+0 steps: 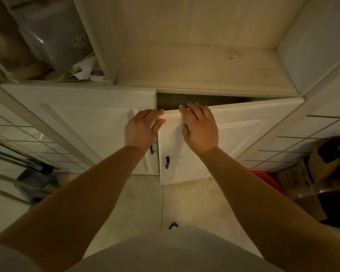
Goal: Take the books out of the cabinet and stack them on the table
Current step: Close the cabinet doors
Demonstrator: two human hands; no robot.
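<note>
A white cabinet stands below me with two lower doors. The left door (82, 122) is closed. The right door (249, 134) stands ajar, with a dark gap (194, 100) behind its top edge. My left hand (141, 128) touches the top left corner of the right door, thumb at the door's edge. Fingers straight, my right hand (199, 126) lies flat on the upper face of that door, its fingertips at the top edge. Each door has a small black handle (166, 162). No books or table show; the cabinet's inside is hidden.
Above the doors is a bare wooden shelf (194, 65). The compartment at upper left holds a grey plastic-wrapped bundle (47, 36) and papers. A red object (271, 179) and cardboard boxes (306, 173) sit on the floor at right, and grey items (35, 179) at left. Pale floor tiles lie underfoot.
</note>
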